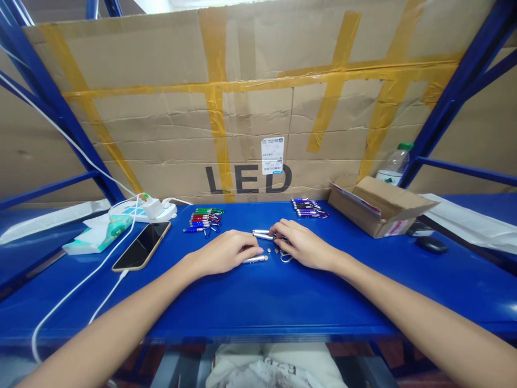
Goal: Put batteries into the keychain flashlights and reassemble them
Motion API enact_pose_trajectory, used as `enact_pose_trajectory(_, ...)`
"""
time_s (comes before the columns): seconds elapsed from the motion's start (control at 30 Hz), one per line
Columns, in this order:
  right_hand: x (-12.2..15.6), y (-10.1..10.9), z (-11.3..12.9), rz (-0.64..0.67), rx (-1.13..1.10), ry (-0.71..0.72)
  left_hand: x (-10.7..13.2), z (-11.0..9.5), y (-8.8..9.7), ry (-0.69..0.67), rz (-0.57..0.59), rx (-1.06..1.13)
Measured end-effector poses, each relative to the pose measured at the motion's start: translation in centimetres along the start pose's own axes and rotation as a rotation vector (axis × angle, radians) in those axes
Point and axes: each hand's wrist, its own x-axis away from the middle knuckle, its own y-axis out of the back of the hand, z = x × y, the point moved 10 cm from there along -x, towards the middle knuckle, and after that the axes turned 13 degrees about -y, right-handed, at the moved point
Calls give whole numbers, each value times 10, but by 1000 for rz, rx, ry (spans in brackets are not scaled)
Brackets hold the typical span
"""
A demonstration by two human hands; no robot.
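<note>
My left hand (pixel 231 251) rests on the blue table with its fingers curled and thumb forward, closed on a silver penlight (pixel 255 259) whose end sticks out to the right. My right hand (pixel 302 243) has bent fingers gripping silver penlights (pixel 263 235) lying side by side; their right ends are hidden under it. Between the hands lie small round button cells (pixel 269 250). A silver carabiner clip (pixel 286 258) shows below the right fingers.
Behind the left hand lie rows of green, red and blue penlights (pixel 204 218); blue, black and purple ones (pixel 307 208) lie back right. A phone (pixel 142 247), tissue pack (pixel 100 235) and power strip (pixel 133 211) sit left. An open carton (pixel 379 207) and black mouse (pixel 431 244) are right.
</note>
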Motion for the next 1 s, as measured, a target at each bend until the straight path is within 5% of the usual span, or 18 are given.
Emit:
enact_pose_trajectory(0.23,-7,-2,-14,-24,38,-78,0,1,0,-11,-2,-60)
enact_pose_trajectory(0.5,-4,4,-4,-48,61,-31,7,10,12,25,-93,-201)
enact_pose_trajectory(0.8,-5,18,0,-160,18,-4,4,12,2,29,-59,-237)
enact_pose_trajectory(1.0,6,31,18,-258,-58,68,3,7,14,21,-188,-259)
